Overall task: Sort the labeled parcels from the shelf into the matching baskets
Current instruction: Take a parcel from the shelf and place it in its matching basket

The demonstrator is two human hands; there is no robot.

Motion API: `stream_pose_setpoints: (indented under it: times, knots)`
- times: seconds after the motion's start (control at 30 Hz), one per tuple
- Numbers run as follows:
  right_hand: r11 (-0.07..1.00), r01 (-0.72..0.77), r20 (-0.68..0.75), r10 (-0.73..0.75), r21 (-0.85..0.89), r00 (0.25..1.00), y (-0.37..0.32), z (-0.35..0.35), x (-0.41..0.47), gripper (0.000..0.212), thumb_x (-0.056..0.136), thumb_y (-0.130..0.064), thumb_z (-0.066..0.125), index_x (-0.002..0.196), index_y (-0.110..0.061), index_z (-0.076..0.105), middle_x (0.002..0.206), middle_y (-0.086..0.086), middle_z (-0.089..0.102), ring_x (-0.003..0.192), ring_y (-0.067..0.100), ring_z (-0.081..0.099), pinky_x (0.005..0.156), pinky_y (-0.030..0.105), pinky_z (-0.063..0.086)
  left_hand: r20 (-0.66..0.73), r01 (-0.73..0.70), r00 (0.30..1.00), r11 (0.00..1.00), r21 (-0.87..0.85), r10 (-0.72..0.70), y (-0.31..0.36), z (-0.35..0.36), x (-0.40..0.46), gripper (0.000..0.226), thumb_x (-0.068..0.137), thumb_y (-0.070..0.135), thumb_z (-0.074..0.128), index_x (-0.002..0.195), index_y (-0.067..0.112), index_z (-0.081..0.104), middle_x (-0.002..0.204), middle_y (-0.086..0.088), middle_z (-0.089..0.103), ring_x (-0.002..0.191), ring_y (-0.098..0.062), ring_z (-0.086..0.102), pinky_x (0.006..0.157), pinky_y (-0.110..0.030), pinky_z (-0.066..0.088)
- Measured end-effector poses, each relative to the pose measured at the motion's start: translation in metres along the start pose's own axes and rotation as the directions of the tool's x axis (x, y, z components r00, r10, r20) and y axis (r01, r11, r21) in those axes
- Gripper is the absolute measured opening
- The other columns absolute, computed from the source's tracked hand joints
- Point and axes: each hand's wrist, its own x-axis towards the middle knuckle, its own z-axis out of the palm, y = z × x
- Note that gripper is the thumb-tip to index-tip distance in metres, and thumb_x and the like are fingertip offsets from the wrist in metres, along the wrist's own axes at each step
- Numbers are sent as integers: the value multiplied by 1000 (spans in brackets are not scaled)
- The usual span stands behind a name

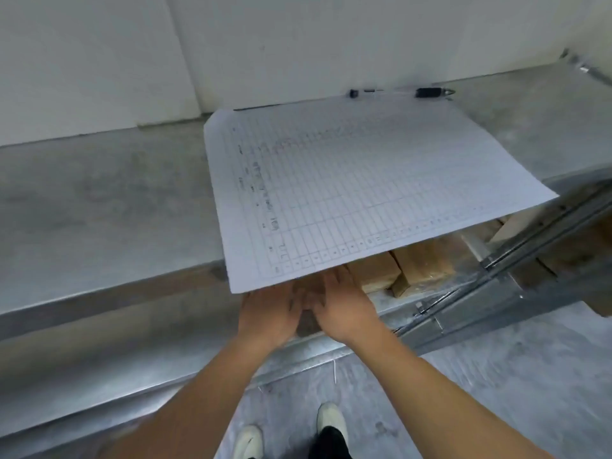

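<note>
We see a gridded paper sheet on the shelf top, handwriting along its left and near edges; we can read none.

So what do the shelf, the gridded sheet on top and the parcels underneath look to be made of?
Shelf: likely galvanised steel, dull grey mottled sheen. Gridded sheet: paper, thin, white, overhanging the shelf edge with a printed table. Parcels: apparently brown cardboard or kraft wrap, matte tan faces; the labels cannot be read.

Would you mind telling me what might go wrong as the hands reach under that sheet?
The gridded sheet overhangs the shelf edge and hides the fingers, so lifting a parcel could knock it off. The brown parcels lie packed together; pulling one may drag its neighbour out.
</note>
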Motion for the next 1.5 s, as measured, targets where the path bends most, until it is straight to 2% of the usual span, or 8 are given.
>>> stream_pose_setpoints:
  times: [0.27, 0.5, 0.73, 0.97, 1.07, 1.27, 1.37, 1.5]
  knots:
    - [996, 75, -77, -71, 55, 994, 6, 6, 17, 55, 99, -37, 49, 140, 0, 45, 135, 27, 52, 120, 43, 51, 90, 39, 46, -70, 181, 973, 913, -366, -220, 26, 19, 4, 15, 97, 38, 52, 102, 26, 59, 95, 2, 68, 87, -21, 64, 74, -34, 47]
    - [987, 100, 245, -129, 124, 961, 15, 8, -5, 96, 96, -53, 52, 163, -22, -9, 128, 11, 64, 111, 31, 64, 89, 38, 54, 115, 426, 902, 808, -408, -417, 29, 20, -62, 91, 88, 38, 60, 158, 39, 2, 111, -4, 62, 95, -24, 61, 74, -31, 44]
    - [960, 274, 314, -279, 60, 908, -31, 18, -37, 64, 102, -47, 45, 154, -15, 26, 134, 18, 60, 123, 35, 56, 96, 36, 45, 26, 481, 863, 805, -349, -504, 7, 18, -109, 47, 103, 40, 41, 144, 22, 29, 109, -12, 69, 102, -35, 64, 79, -38, 47]
    - [839, 529, 251, -543, 127, 801, -118, 43, -115, 36, 104, -57, 28, 106, -23, 38, 97, 11, 70, 95, 36, 66, 76, 41, 50, -163, 608, 682, 676, -416, -713, -36, -7, -226, 25, 101, 55, 23, 93, 32, 29, 79, -3, 67, 81, -33, 65, 62, -38, 43]
    - [780, 614, 253, -623, 124, 740, -162, 64, -159, 34, 105, -56, 25, 100, -25, 35, 92, 11, 69, 89, 38, 66, 76, 45, 52, -219, 654, 607, 637, -407, -764, -58, -17, -289, 26, 102, 53, 22, 99, 31, 34, 84, -3, 69, 83, -31, 67, 63, -38, 46]
    - [654, 736, 323, -744, 172, 585, -238, 116, -259, 49, 103, -44, 42, 147, -32, 23, 112, 5, 70, 98, 30, 67, 73, 37, 45, -193, 749, 422, 461, -476, -886, -92, -30, -431, 59, 101, 42, 35, 154, 39, 9, 83, 2, 63, 68, -17, 56, 62, -34, 39]
    - [591, 782, 402, -776, 199, 485, -271, 142, -307, 57, 103, -42, 43, 155, -37, 22, 124, 2, 66, 108, 23, 63, 82, 36, 46, -205, 749, 332, 389, -537, -921, -105, -28, -502, 38, 100, 42, 32, 138, 40, 29, 90, 1, 68, 78, -23, 62, 69, -35, 49]
    - [509, 790, 392, -841, 342, 372, -311, 170, -369, 10, 102, -48, 42, 106, -38, 44, 99, -14, 66, 89, 4, 61, 74, 33, 52, -261, 721, 204, 325, -612, -944, -118, -26, -578, 21, 100, 55, 22, 104, 37, 34, 85, 5, 70, 75, -26, 65, 74, -45, 53]
